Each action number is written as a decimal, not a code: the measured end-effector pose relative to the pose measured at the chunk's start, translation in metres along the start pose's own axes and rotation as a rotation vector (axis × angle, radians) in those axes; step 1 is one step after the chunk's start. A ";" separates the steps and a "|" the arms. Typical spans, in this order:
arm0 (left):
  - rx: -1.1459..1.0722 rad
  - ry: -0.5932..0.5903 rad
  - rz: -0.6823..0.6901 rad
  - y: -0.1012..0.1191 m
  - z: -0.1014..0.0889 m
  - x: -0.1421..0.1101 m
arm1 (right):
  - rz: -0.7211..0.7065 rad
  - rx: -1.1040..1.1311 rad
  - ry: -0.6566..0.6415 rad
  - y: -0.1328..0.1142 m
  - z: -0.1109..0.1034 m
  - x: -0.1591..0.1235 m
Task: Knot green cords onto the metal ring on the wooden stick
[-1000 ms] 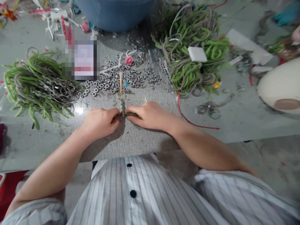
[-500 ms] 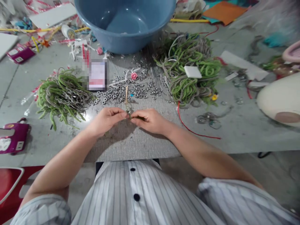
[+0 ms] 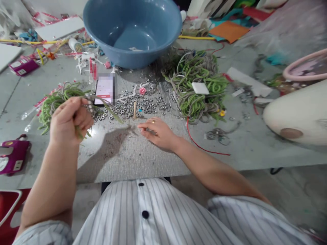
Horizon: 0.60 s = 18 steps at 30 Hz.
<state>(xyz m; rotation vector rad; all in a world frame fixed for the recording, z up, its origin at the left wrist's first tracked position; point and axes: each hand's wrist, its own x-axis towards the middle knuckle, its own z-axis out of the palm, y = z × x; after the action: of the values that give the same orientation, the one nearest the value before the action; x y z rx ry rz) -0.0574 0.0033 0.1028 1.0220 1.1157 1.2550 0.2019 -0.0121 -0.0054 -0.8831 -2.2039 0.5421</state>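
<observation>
Raised over the left-hand bundle of green and grey cords [image 3: 47,107], my left hand [image 3: 73,119] is closed around a green and grey cord [image 3: 113,114]. The cord's loose green end hangs to the right, and small metal rings show at my fingers. My right hand [image 3: 159,134] rests low over the table with its thumb and fingers apart and nothing between them. Just beyond its fingertips, a small wooden peg [image 3: 135,110] stands upright. Loose metal rings [image 3: 150,105] are scattered around and behind the peg.
A blue basin [image 3: 135,59] stands at the back. A larger green and grey cord pile [image 3: 189,105] lies to the right, with a white block [image 3: 200,88] on it. A phone [image 3: 104,89] lies behind the rings. Purple boxes [image 3: 16,153] sit at left, a cream rounded object [image 3: 298,112] at right.
My left hand has moved left and up from the peg, carrying the cord to the left bundle. My right hand stays near the peg, its fingers now apart. The view has shifted slightly.
</observation>
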 end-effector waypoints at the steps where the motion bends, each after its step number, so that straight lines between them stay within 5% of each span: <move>1: -0.027 0.072 0.016 0.001 -0.005 0.003 | 0.005 -0.016 -0.001 0.001 0.000 0.000; 9: -0.200 0.621 0.031 -0.009 -0.046 0.029 | 0.103 -0.109 0.099 0.010 -0.011 0.001; 14: -0.007 0.593 0.204 -0.033 -0.045 0.034 | 0.202 -0.175 0.186 0.011 -0.027 0.004; 18: 0.110 0.364 0.448 -0.053 -0.029 0.026 | 0.253 -0.200 0.337 0.013 -0.045 0.005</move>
<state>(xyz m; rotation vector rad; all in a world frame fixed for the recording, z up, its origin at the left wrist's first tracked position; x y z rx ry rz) -0.0764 0.0249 0.0444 1.1997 1.2834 1.8072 0.2378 0.0057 0.0188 -1.2710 -1.8728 0.2649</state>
